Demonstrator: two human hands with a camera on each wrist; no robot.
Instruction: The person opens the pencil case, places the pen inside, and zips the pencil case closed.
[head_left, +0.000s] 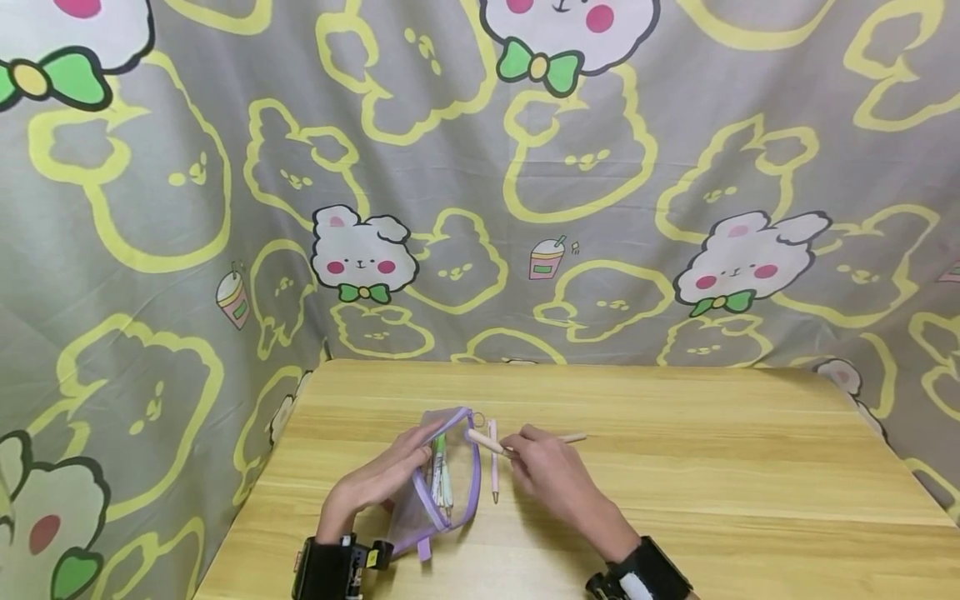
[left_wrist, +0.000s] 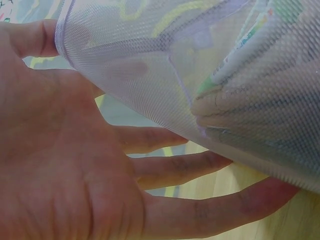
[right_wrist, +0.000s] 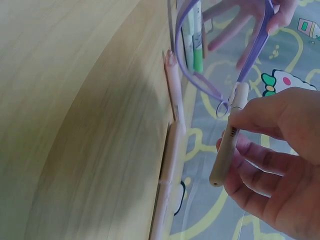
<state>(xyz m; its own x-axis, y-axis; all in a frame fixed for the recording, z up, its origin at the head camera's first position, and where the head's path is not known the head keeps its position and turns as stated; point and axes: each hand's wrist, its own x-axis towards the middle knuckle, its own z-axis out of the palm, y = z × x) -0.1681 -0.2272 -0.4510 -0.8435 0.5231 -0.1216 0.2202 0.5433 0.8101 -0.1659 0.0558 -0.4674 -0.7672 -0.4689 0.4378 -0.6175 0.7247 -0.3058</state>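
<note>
A mesh pencil pouch with purple edging [head_left: 474,492] lies tilted on the table with its zipped mouth spread wide. My left hand [head_left: 386,475] holds it at the far-left side, thumb on the purple rim and fingers stretched along the outside of the mesh [left_wrist: 120,45]. Several pens [head_left: 441,475] show inside, one with a green end [right_wrist: 198,62]. Between thumb and fingers, my right hand [head_left: 551,471] pinches a beige pen [right_wrist: 225,155], whose upper end is right at the pouch's mouth near the zipper ring [right_wrist: 223,108].
On the wooden table [head_left: 712,467], a pink pen [head_left: 494,475] lies just right of the pouch. Another beige pen [right_wrist: 169,160] lies beyond my right hand, partly hidden by it in the head view. A patterned grey curtain [head_left: 465,183] hangs along the table's back and sides.
</note>
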